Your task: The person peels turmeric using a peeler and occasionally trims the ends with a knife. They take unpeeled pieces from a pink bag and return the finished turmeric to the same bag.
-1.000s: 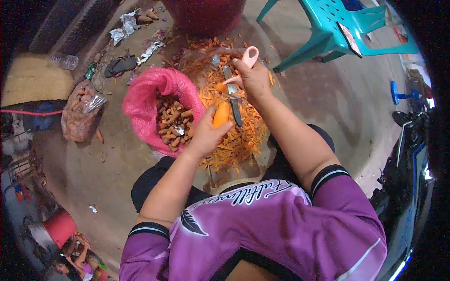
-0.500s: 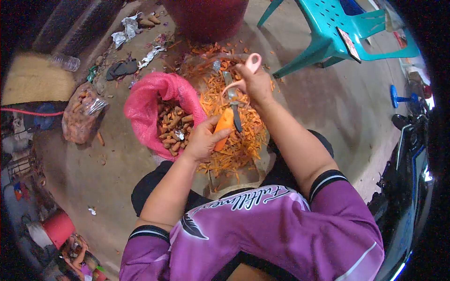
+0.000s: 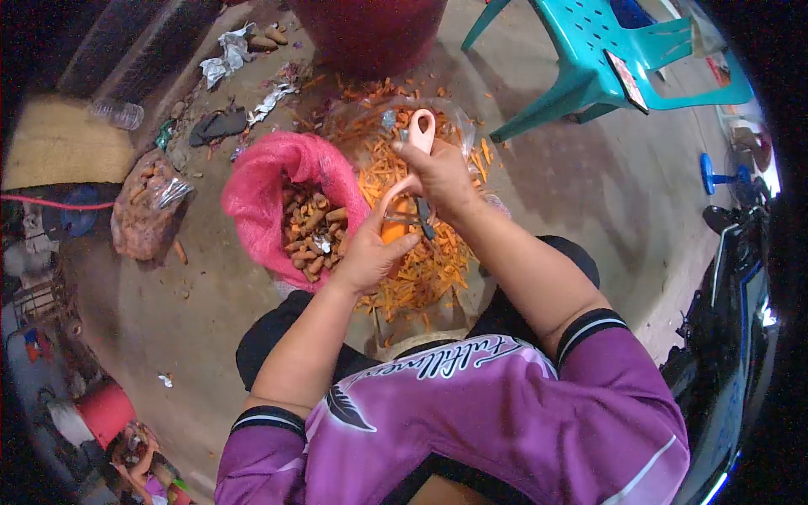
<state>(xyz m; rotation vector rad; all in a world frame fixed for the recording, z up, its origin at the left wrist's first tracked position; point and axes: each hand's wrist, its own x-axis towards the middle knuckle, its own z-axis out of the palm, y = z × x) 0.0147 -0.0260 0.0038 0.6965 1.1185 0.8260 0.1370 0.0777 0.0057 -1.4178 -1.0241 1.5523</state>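
My left hand (image 3: 368, 252) grips an orange carrot (image 3: 393, 229) over a heap of orange peelings (image 3: 421, 252). My right hand (image 3: 438, 177) holds a peeler with a pale pink handle (image 3: 418, 139); its blade lies against the carrot's upper end. Both hands meet right above the peelings pile. A pink mesh sack (image 3: 269, 181) full of unpeeled brownish carrots (image 3: 311, 227) stands open just left of my left hand.
A clear bag of carrots (image 3: 143, 202) lies on the concrete floor at left. A dark red tub (image 3: 370, 29) stands beyond the peelings. A teal plastic chair (image 3: 606, 59) is at upper right, a motorbike (image 3: 732, 286) at right. Scraps and a sandal (image 3: 217, 124) litter the floor.
My right hand has drawn the peeler back toward me, from above the pile down onto the carrot. My left hand kept the carrot nearly in place.
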